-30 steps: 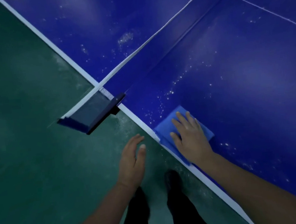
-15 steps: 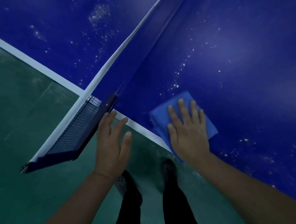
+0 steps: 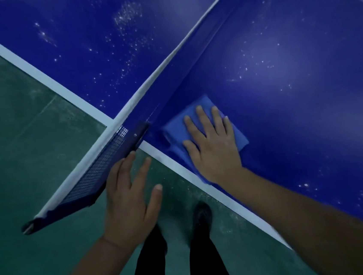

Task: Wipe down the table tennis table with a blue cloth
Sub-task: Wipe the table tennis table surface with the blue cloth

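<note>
The cloth (image 3: 204, 132), blue and folded into a pad, lies flat on the table (image 3: 295, 103) in the near corner where the net (image 3: 103, 165) meets the white side line, one edge hanging slightly past that line. The right hand (image 3: 213, 149) presses it down, fingers straight and slightly spread on top, palm flat; nothing is pinched. The left hand (image 3: 128, 196) hovers off the table, just beside the net's overhanging end, fingers loosely extended and holding nothing; whether its fingertips touch the net frame I cannot tell.

Judging by the surface, the job is far from finished: white specks dot the near half beyond the cloth and toward the right edge, and a denser scatter covers the half across the net. The strip right at the cloth looks cleaner. Most of both halves seems left to wipe.

No brand, label or readable writing shows anywhere.
</note>
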The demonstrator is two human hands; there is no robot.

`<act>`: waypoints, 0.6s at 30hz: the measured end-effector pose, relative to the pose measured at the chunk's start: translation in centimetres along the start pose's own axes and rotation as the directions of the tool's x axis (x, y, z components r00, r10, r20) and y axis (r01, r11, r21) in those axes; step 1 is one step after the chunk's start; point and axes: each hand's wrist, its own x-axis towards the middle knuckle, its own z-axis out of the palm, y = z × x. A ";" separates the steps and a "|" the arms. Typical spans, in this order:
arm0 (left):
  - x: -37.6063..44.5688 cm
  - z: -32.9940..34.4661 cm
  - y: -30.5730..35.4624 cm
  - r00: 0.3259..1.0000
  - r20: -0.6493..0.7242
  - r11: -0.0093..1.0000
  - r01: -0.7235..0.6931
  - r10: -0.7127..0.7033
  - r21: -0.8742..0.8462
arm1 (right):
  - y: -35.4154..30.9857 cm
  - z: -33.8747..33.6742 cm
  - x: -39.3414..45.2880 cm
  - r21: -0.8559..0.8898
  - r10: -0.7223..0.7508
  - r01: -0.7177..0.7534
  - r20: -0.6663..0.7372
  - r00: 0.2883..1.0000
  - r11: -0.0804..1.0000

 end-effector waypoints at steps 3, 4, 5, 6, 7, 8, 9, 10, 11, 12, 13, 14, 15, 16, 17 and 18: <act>-0.4 0.0 0.3 0.998 0.027 0.998 0.065 -0.065 0.004 | 6.3 -0.6 3.1 -0.060 0.035 -0.036 -0.019 0.999 0.998; -0.5 0.0 0.3 0.995 0.034 0.996 0.090 -0.091 0.016 | 8.3 -1.1 4.9 -0.063 0.157 -0.159 -0.032 0.987 0.985; -0.6 0.0 0.4 0.992 0.041 0.993 0.118 -0.119 0.028 | 9.7 -1.7 6.5 -0.034 0.285 -0.286 -0.022 0.958 0.958; -0.6 -0.1 0.4 0.988 0.046 0.989 0.143 -0.144 0.036 | 10.0 -2.1 7.9 0.021 0.384 -0.384 0.002 0.923 0.923; -0.6 -0.1 0.4 0.986 0.047 0.987 0.157 -0.159 0.041 | 9.0 -2.3 8.6 0.057 0.434 -0.434 0.022 0.901 0.899; -0.6 -0.1 0.4 0.985 0.047 0.985 0.165 -0.167 0.043 | 7.0 -2.3 8.5 0.062 0.427 -0.427 0.024 0.904 0.902; -0.6 -0.1 0.4 0.983 0.048 0.984 0.173 -0.175 0.043 | 4.6 -1.9 7.7 0.040 0.345 -0.345 0.014 0.939 0.938; -0.7 -0.1 0.3 0.983 0.047 0.983 0.177 -0.179 0.044 | 2.3 -1.4 6.2 0.021 0.201 -0.201 0.003 0.979 0.979; -0.7 -0.1 0.2 0.982 0.047 0.983 0.179 -0.182 0.048 | 0.6 -0.9 4.3 0.002 0.028 -0.028 0.016 0.999 1.000; -0.8 0.0 0.2 0.981 0.051 0.982 0.183 -0.185 0.052 | 0.1 -0.5 2.4 -0.020 -0.122 0.123 0.050 0.991 0.992; -0.8 0.0 0.2 0.980 0.057 0.981 0.189 -0.192 0.052 | 0.8 -0.5 1.6 -0.039 -0.217 0.221 0.089 0.972 0.975; -0.8 0.1 0.3 0.978 0.063 0.979 0.197 -0.200 0.048 | 2.6 -0.8 2.1 -0.048 -0.260 0.266 0.112 0.959 0.963; -0.8 0.1 0.3 0.976 0.066 0.978 0.204 -0.206 0.044 | 4.7 -1.1 3.3 -0.076 -0.237 0.243 0.083 0.968 0.967; -0.8 0.1 0.4 0.976 0.063 0.978 0.207 -0.209 0.040 | 6.7 -1.4 5.0 -0.083 -0.156 0.158 0.034 0.987 0.984; -0.8 0.1 0.4 0.977 0.056 0.978 0.205 -0.207 0.037 | 8.2 -2.1 6.9 -0.061 -0.030 0.031 0.017 0.999 0.998; -0.8 0.0 0.4 0.978 0.048 0.979 0.201 -0.203 0.033 | 9.0 -2.6 8.5 -0.004 0.117 -0.117 0.030 0.993 0.993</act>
